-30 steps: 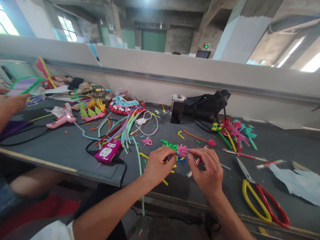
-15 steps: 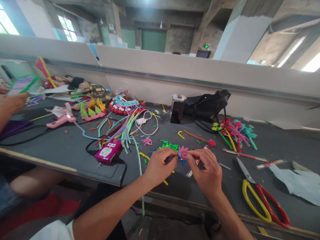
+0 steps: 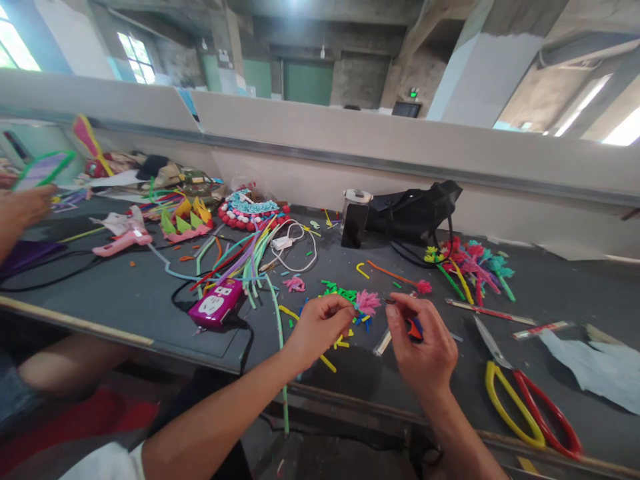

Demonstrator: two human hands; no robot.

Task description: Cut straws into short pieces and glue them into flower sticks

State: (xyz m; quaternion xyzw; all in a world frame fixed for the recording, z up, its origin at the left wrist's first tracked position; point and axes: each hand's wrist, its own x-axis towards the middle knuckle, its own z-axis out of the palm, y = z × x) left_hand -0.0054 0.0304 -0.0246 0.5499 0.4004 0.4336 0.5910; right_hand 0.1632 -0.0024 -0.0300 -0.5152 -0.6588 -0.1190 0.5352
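Observation:
My left hand (image 3: 320,330) is closed in a pinch on the base of a pink pipe-cleaner flower (image 3: 369,303), whose tufts point right. My right hand (image 3: 423,343) is apart from it on the right, its fingers curled round a small tool with an orange and blue handle (image 3: 415,329). The tool's dark tip (image 3: 388,301) shows by my thumb and points at the flower; its exact kind is mostly hidden. Under and behind my left hand lie cut green pipe-cleaner bits (image 3: 341,291), with blue and yellow ones among them.
Large scissors (image 3: 515,387) with yellow and red handles lie at the right. Pipe-cleaner flowers (image 3: 473,257) are heaped behind, near a black bag (image 3: 415,217) and a phone (image 3: 355,225). Left are a purple power strip (image 3: 217,303) and a pink glue gun (image 3: 123,243). Another person's hand (image 3: 25,207) is far left.
My right hand has let go of the pink flower and moved slightly right and down. The tool's handle and tip now show in it. My left hand keeps hold of the flower.

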